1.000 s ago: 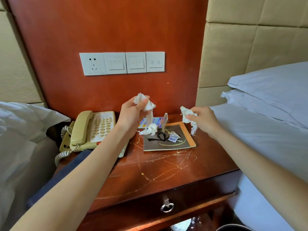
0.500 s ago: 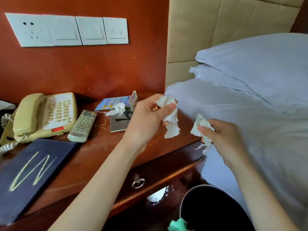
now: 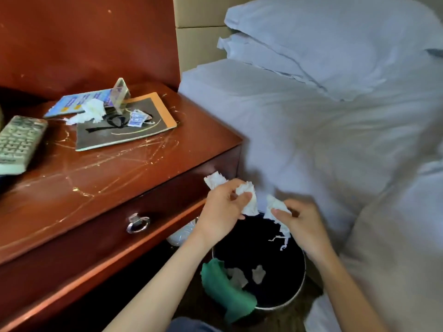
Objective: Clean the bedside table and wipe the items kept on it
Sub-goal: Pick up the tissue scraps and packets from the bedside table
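Right now, both hands over bin (image 3: 298, 291), low right of frame, beside bedside table (image 3: 119, 178). Left hand (image 3: 223, 209) curled round crumpled white tissue (image 3: 248, 197), thumb + fingers pinching it; a second scrap (image 3: 214, 179) sticking out past knuckles. Right hand (image 3: 303, 224) pinching another torn tissue (image 3: 276, 209), shredded strips dangling down toward bin opening. Inside bin: green cloth (image 3: 223, 288) draped over near rim, couple of pale tissue bits (image 3: 258, 273) at bottom.

On table top, scratched + streaked: remote (image 3: 18, 142) at left edge, dark booklet w/ orange border (image 3: 124, 125) toward back, small blue-white packet (image 3: 137, 119) lying on it, one more crumpled tissue (image 3: 92, 111) at booklet's back left corner, blue card (image 3: 76, 104) flat behind that, clear stand (image 3: 121, 93) upright near wall. Drawer w/ ring pull (image 3: 138, 224) below top, closed. Bed w/ pale sheets (image 3: 323, 144) + pillows (image 3: 335, 37) just right of table.
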